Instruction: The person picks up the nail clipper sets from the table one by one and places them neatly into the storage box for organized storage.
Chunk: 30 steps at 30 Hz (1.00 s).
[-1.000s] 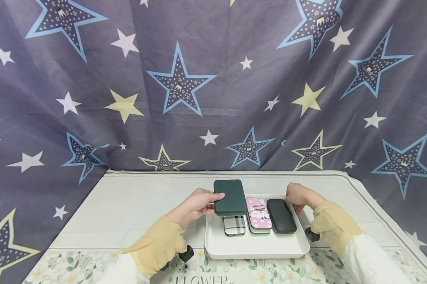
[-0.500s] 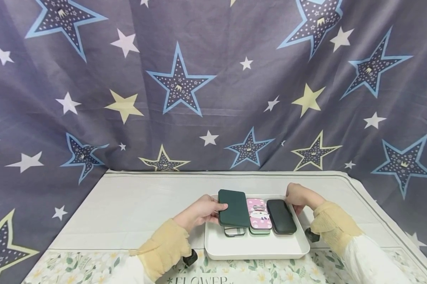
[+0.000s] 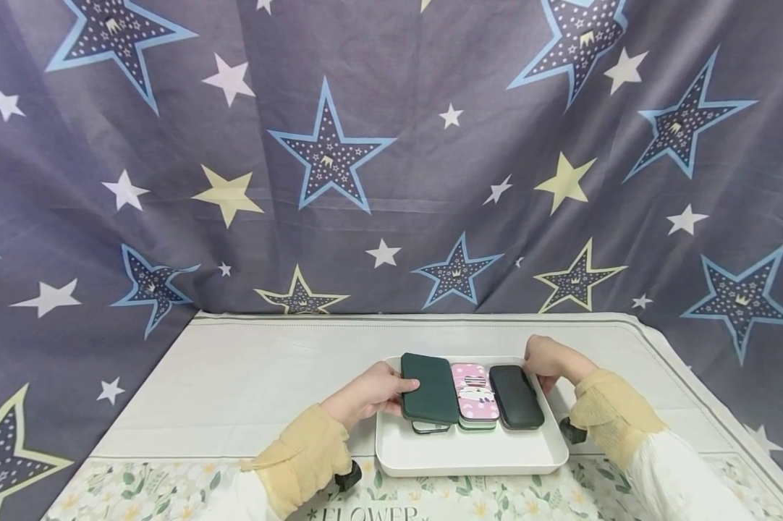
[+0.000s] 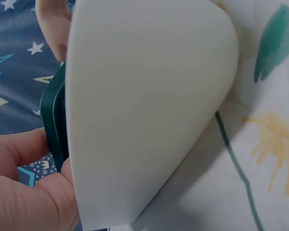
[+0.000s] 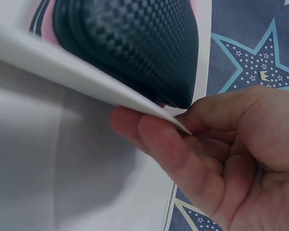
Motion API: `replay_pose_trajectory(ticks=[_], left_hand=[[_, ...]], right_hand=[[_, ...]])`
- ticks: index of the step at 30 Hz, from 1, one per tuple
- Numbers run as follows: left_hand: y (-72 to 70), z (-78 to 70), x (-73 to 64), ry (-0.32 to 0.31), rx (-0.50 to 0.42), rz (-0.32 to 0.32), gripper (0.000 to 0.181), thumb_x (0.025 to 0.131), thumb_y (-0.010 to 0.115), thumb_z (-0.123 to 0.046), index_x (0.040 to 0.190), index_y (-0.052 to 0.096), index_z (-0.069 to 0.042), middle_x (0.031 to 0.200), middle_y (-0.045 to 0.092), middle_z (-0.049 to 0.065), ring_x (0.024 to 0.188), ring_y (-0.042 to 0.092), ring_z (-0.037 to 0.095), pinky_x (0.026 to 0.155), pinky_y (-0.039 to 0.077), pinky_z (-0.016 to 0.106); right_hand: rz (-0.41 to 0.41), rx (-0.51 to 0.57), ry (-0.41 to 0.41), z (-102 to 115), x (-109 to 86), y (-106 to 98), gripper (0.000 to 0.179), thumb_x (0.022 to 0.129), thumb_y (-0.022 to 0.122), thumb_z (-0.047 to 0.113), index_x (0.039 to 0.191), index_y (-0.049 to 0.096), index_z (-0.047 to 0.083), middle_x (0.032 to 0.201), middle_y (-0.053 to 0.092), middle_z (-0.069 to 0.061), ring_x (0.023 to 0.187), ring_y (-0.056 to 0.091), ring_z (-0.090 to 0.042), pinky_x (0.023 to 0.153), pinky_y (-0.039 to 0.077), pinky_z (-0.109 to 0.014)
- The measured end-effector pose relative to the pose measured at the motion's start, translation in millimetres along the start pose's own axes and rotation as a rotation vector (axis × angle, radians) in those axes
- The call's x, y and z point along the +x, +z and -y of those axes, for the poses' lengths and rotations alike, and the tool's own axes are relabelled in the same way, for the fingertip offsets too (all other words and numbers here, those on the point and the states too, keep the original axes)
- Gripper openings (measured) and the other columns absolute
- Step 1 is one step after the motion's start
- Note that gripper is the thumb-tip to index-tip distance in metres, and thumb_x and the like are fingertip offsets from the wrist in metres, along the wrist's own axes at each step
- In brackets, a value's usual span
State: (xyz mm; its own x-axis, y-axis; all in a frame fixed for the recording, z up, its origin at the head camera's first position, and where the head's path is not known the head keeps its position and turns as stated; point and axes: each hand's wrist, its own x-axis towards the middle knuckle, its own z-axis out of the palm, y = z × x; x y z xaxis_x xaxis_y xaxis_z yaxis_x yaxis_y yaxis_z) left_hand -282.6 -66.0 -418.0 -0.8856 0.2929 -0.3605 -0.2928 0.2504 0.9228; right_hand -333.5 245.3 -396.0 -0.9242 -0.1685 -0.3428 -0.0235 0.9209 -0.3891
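My left hand (image 3: 381,391) pinches a dark green flat case (image 3: 430,389) at its left edge, thumb on top. That case lies over a grey plaid case (image 3: 428,428), of which only the front end shows, at the left side of the white tray (image 3: 472,459). Beside it sits a pink polka-dot case (image 3: 475,392) with a cartoon print, on top of a light green one. A black case (image 3: 517,396), woven in texture, lies to the right. My right hand (image 5: 202,144) pinches the tray's right wall between thumb and fingers.
The tray stands on a white cloth (image 3: 281,376) with a floral band (image 3: 150,481) along the front. A dark star-patterned curtain (image 3: 391,181) hangs behind the table and at both sides.
The dark green case has come down toward the front and slightly right with my left hand, covering most of the plaid case. My right hand stays at the tray's wall.
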Motion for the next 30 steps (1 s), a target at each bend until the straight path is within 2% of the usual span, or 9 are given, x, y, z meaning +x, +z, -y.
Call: replay_pose_trajectory(ticks=[5, 10, 13, 16, 19, 22, 24, 27, 30], left_hand=[[1.8, -2.6, -4.2, 0.009, 0.122, -0.024, 0.023, 0.092, 0.061, -0.011, 0.098, 0.056, 0.01, 0.07, 0.061, 0.013, 0.052, 0.06, 0.014, 0.053, 0.057, 0.028], [5.8, -7.4, -8.4, 0.04, 0.335, -0.075, 0.035, 0.091, 0.061, -0.01, 0.109, 0.05, 0.017, 0.067, 0.06, 0.02, 0.051, 0.065, 0.027, 0.051, 0.057, 0.033], [6.7, -9.0, -8.9, 0.034, 0.448, -0.116, 0.043, 0.091, 0.063, -0.012, 0.115, 0.045, 0.019, 0.064, 0.058, 0.02, 0.052, 0.066, 0.032, 0.048, 0.056, 0.032], [6.4, -9.9, -8.1, 0.029, 0.523, -0.136, 0.047, 0.09, 0.064, -0.014, 0.118, 0.044, 0.019, 0.063, 0.058, 0.019, 0.051, 0.066, 0.03, 0.051, 0.057, 0.032], [6.4, -12.5, -8.0, 0.045, 0.624, -0.155, 0.05, 0.089, 0.066, -0.017, 0.118, 0.047, 0.018, 0.062, 0.058, 0.015, 0.049, 0.065, 0.025, 0.06, 0.057, 0.031], [7.8, -15.6, -9.4, 0.052, 0.63, -0.138, 0.049, 0.088, 0.068, -0.016, 0.116, 0.049, 0.018, 0.062, 0.059, 0.014, 0.05, 0.065, 0.024, 0.061, 0.058, 0.031], [8.7, -17.1, -10.8, 0.045, 0.591, -0.119, 0.047, 0.087, 0.068, -0.014, 0.114, 0.049, 0.018, 0.061, 0.06, 0.016, 0.051, 0.066, 0.027, 0.055, 0.057, 0.032], [8.8, -20.2, -13.5, 0.033, 0.536, -0.09, 0.038, 0.086, 0.069, -0.011, 0.105, 0.052, 0.017, 0.06, 0.062, 0.02, 0.054, 0.067, 0.032, 0.049, 0.056, 0.033], [7.1, -23.6, -16.7, 0.042, 0.525, -0.071, 0.033, 0.086, 0.069, -0.011, 0.098, 0.052, 0.015, 0.06, 0.063, 0.023, 0.056, 0.067, 0.035, 0.049, 0.056, 0.033]], right_hand=[[0.004, -0.008, -0.005, 2, 0.4, 0, 0.016, 0.087, 0.052, 0.0, 0.078, 0.065, -0.005, 0.056, 0.057, -0.009, 0.046, 0.063, -0.016, 0.049, 0.055, -0.027], [-0.001, -0.019, -0.017, 3, 1.8, 1, 0.017, 0.087, 0.052, 0.0, 0.074, 0.064, -0.003, 0.056, 0.057, -0.009, 0.045, 0.062, -0.016, 0.048, 0.055, -0.027], [-0.003, -0.017, -0.016, 3, 3.1, 1, 0.017, 0.086, 0.053, 0.0, 0.073, 0.064, -0.003, 0.055, 0.057, -0.009, 0.044, 0.062, -0.016, 0.048, 0.055, -0.027], [-0.005, -0.019, -0.021, 3, 5.0, 2, 0.016, 0.085, 0.054, 0.0, 0.073, 0.064, -0.003, 0.055, 0.057, -0.009, 0.044, 0.062, -0.016, 0.047, 0.055, -0.027], [-0.006, -0.016, -0.028, 2, 5.7, 1, 0.015, 0.085, 0.054, -0.001, 0.073, 0.064, -0.004, 0.054, 0.057, -0.009, 0.043, 0.061, -0.016, 0.047, 0.055, -0.028], [0.001, -0.003, -0.017, -1, 3.8, 1, 0.016, 0.085, 0.053, -0.001, 0.073, 0.063, -0.004, 0.053, 0.057, -0.009, 0.043, 0.061, -0.016, 0.048, 0.055, -0.029], [0.015, 0.004, -0.012, -3, 2.1, 1, 0.017, 0.086, 0.051, -0.001, 0.074, 0.064, -0.003, 0.053, 0.057, -0.009, 0.043, 0.062, -0.016, 0.048, 0.056, -0.029], [0.044, 0.041, -0.011, -6, -0.9, 0, 0.02, 0.088, 0.05, 0.0, 0.074, 0.064, -0.003, 0.053, 0.058, -0.008, 0.045, 0.062, -0.017, 0.049, 0.056, -0.031], [0.08, 0.084, -0.006, -8, -5.4, -2, 0.019, 0.087, 0.049, 0.002, 0.08, 0.064, -0.006, 0.055, 0.062, -0.011, 0.048, 0.064, -0.02, 0.05, 0.057, -0.033]])
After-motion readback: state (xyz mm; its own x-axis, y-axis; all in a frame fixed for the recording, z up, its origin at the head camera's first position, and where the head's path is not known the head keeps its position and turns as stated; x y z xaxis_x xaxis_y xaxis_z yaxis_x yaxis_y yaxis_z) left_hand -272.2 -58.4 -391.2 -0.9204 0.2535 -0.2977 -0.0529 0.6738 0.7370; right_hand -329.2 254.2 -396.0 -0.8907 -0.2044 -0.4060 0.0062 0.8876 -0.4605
